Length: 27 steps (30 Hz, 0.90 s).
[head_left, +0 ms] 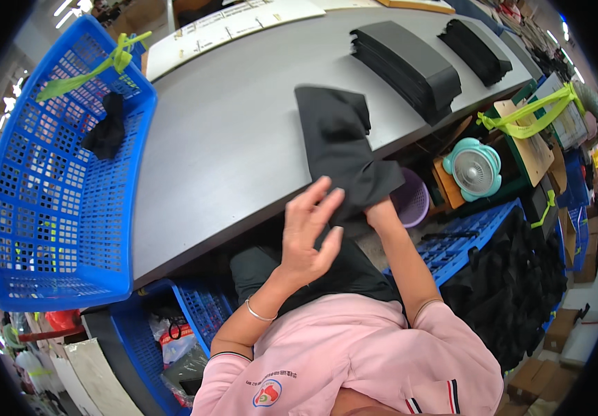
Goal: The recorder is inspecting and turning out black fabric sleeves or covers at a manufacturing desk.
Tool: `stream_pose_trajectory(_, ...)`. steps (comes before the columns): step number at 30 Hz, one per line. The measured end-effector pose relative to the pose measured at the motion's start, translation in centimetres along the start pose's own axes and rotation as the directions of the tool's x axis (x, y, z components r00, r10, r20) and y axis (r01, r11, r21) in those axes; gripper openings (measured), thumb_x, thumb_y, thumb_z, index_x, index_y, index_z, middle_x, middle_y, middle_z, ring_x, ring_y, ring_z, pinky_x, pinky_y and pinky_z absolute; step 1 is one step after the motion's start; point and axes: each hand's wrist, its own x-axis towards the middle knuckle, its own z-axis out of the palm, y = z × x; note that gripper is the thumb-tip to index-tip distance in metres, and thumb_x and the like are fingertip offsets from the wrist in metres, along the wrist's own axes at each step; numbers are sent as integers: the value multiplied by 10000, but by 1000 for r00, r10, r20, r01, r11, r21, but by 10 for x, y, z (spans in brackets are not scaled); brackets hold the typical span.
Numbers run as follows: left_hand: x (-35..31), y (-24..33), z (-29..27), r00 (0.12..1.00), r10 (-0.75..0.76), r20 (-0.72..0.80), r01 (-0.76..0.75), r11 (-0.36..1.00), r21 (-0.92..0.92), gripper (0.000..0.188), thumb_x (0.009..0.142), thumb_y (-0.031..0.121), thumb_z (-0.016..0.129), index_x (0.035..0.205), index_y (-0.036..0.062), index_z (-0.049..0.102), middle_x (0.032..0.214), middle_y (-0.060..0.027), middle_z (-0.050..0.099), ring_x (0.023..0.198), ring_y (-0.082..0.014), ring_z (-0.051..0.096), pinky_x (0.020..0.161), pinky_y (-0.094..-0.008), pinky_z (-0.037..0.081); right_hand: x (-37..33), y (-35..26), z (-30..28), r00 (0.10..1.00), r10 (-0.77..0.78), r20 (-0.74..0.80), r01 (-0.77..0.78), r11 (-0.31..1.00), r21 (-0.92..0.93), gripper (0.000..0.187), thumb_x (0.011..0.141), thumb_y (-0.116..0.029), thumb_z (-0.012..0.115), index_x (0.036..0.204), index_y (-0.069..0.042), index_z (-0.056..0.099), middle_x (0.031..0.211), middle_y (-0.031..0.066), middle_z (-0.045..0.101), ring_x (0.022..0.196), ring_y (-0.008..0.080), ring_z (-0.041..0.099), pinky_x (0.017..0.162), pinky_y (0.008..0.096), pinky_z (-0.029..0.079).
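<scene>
A black cloth piece (pixel 337 135) lies partly on the grey table and hangs over its front edge toward my lap. My right hand (pixel 381 210) grips the cloth's near end, and its fingers are mostly hidden in the folds. Just left of the cloth, my left hand (pixel 309 232) is raised with fingers spread and nothing in it. A tall stack of folded black cloth pieces (pixel 410 66) sits farther back on the table. To its right is a smaller black stack (pixel 476 52).
A blue plastic basket (pixel 70 288) at the table's left end holds a crumpled black cloth (pixel 107 128). Right of my legs are a purple basket (pixel 412 200), a teal fan (pixel 476 170) and a blue crate (pixel 469 232) beside heaped black cloth (pixel 510 284). A white board (pixel 226 35) lies at the back.
</scene>
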Motion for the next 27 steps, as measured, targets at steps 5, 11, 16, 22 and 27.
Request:
stream_pose_trajectory(5,-7,-9,17,981,-148,-126,164,978,126,811,722,-21,652,1482,32,377,1558,-195,298,1378,-355,354,1050,-401,404,-3,-19,13,994,47,-103,-13,952,306,530,1017,-270,559,1466,-30,412,1441,94,495,1284,196,503,1084,353,425)
stream_pose_trajectory(11,11,-18,42,927,-143,-347,213,962,173,804,727,29,742,1465,53,424,1515,-175,349,1209,-289,464,896,-341,460,-9,-31,26,989,135,-66,-97,912,399,505,1011,-284,556,1431,-23,453,1384,109,551,1222,206,566,1041,359,477)
stream_pose_trajectory(16,16,-18,42,909,-191,-371,212,977,16,612,737,-134,673,1308,79,624,1263,-58,548,758,-101,495,648,-224,451,-5,-23,24,998,9,64,-37,889,457,457,1004,-272,553,1381,-19,495,1305,127,604,1132,222,628,955,362,546)
stream_pose_trajectory(22,13,-7,50,914,-213,-345,196,977,-83,669,702,-172,657,1321,76,614,1256,-61,548,761,-106,502,652,-227,459,6,-5,22,991,126,45,-128,794,594,399,996,-264,554,1318,-29,537,1192,113,644,1022,221,667,838,354,595)
stream_pose_trajectory(27,11,-5,53,916,-213,-340,190,977,-100,744,678,-204,610,1365,81,587,1248,-74,545,771,-104,504,650,-227,459,13,9,19,991,46,125,-115,769,628,367,996,-271,551,1284,-44,555,1128,93,655,954,207,676,763,341,604)
